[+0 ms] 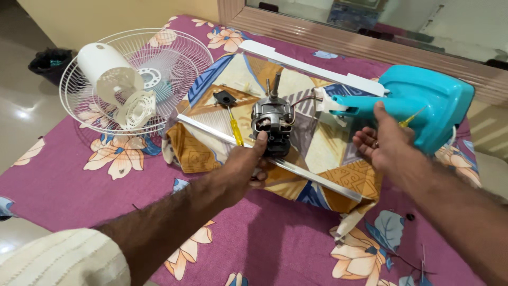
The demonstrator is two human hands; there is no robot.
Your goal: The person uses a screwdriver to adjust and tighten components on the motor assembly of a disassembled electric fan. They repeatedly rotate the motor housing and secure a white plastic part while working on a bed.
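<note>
Metal and copper show in the bare fan motor (271, 123), which sits upright near the middle of a patchwork cloth (317, 153) spread over a purple flowered bedcover (275, 238). The left hand (244, 168) grips the motor at its near lower edge, thumb laid up against the housing and fingers curled beneath. The right hand (385, 142) is cupped, palm half up, fingers loosely spread; a thin yellow-handled tool (413, 117) juts out past it to the right, so it looks pinched in that hand, though the grip itself is hidden. That hand hovers just beside the turquoise fan body (423, 106), whose white neck (329, 103) points toward the motor, joined to it by thin wires.

A yellow screwdriver (234, 128) lies on the cloth just left of the motor, with a small black part (225, 97) beyond it. A long silver bar (296, 168) runs across the cloth under the motor, and a white strip (312, 66) lies at the far side. Far left, a white wire guard (174, 69) rests on the bed with a white motor cover (114, 79) on top of it.

By my judgement the work is at the stage where the stripped motor is being steadied or shifted while the body is kept close. Any move would call for a firm hold on the motor, and care not to strain the wires.
</note>
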